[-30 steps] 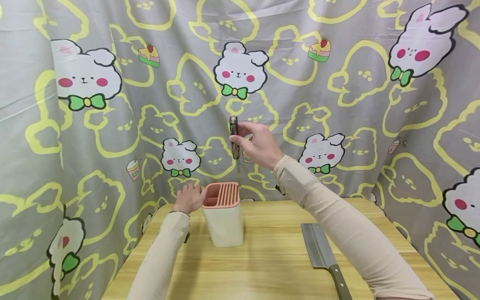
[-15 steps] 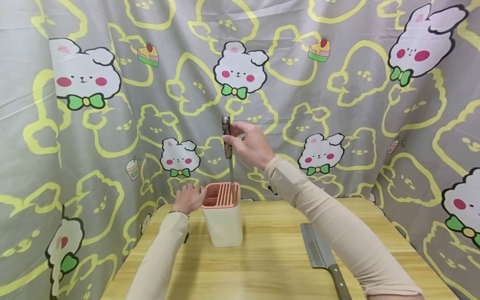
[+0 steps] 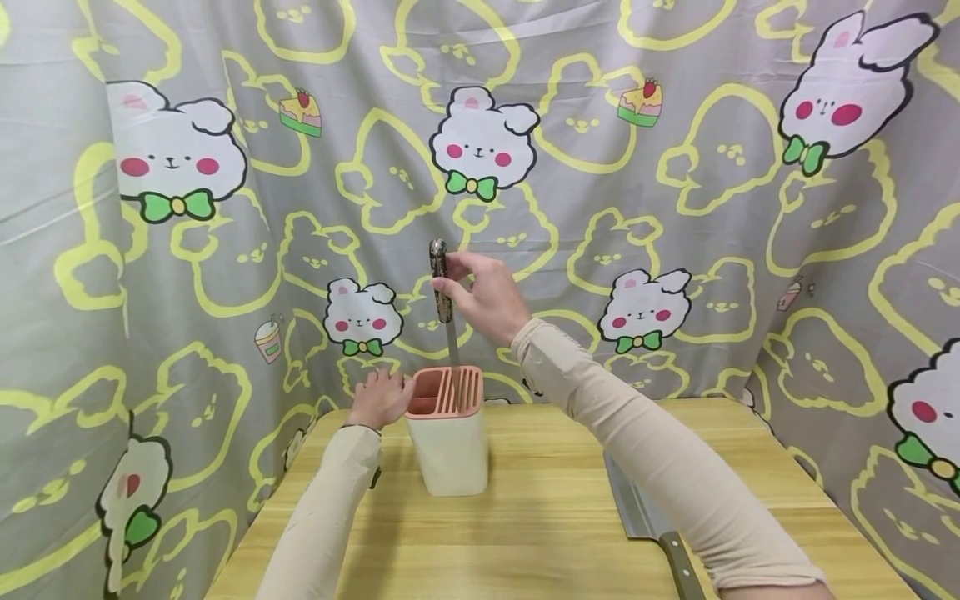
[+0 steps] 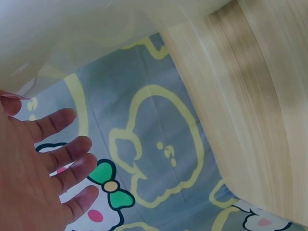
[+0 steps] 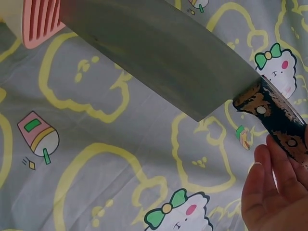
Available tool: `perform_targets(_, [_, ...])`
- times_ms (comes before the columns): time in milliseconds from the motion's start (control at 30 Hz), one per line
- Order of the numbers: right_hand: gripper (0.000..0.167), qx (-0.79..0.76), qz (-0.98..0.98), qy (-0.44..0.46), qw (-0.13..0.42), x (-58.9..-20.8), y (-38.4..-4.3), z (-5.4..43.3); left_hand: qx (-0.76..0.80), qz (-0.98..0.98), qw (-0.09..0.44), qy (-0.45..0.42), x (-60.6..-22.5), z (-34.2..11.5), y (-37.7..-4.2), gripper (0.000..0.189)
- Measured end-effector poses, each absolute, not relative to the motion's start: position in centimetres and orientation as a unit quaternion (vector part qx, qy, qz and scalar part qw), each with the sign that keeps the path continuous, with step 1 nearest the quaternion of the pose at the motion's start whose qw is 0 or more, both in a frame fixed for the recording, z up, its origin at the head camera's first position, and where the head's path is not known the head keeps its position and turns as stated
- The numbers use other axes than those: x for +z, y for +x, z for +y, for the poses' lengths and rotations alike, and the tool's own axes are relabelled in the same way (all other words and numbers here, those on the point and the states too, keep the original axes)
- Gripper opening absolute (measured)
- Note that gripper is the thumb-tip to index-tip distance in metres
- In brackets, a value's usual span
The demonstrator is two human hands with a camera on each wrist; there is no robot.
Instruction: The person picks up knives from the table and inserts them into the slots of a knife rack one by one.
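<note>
The right hand (image 3: 489,293) had its grip closed in a pinch on the handle (image 5: 284,120) of a broad-bladed kitchen knife (image 5: 159,62), thumb on one side and fingertips on the other. The handle was dark, mottled with brown patches and set with rivets. Seen from the head, the knife stood nearly upright above a knife holder (image 3: 450,457), handle uppermost and leaning slightly left, its blade edge-on. The blade's lower end was at the slotted half of the holder's pink top (image 3: 477,407) — how deep it sat, I could not tell.

The holder stood upright on a wood-grained counter (image 3: 540,521); its body was white, with larger compartments to the left of the slots.

The left hand (image 3: 381,398) was at the holder's left side, thumb side by the rim. Its grip was loose and wide, the fingers apart and slightly bent, with nothing clasped in them; whether it pressed on the holder was unclear.

To the right, well apart from the holder, a cleaver (image 3: 636,504) lay flat, handle toward the near edge and partly hidden by the beige right sleeve (image 3: 630,433). A grey curtain (image 3: 555,37) printed with white rabbit heads and yellow outlines hung behind.
</note>
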State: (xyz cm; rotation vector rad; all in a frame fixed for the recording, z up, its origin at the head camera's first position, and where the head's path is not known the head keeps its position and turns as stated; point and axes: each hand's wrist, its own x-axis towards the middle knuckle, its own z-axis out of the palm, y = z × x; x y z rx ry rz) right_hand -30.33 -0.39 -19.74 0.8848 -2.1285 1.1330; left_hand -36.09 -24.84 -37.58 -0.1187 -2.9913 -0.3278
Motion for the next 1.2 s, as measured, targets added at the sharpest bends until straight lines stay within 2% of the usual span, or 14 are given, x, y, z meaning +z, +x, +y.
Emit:
perform_targets(467, [0.032,0.417,-0.792,0.337,0.293,-20.3,-30.6,-1.7,-0.103,-0.992,0.070,-0.036,-37.5,-24.5,-35.7,0.063])
perform_targets(733, [0.031,0.434,-0.776,0.338,0.309,-20.4,-30.8,-2.2,-0.101,-0.991,0.074,-0.035,-37.5,-24.6,-35.8,0.061])
perform_targets(1200, [0.032,0.412,-0.788,0.338,0.308,-21.9,-31.2,-3.1,-0.101,-0.992,0.069,-0.029,-37.6,-24.7,-36.0,0.064])
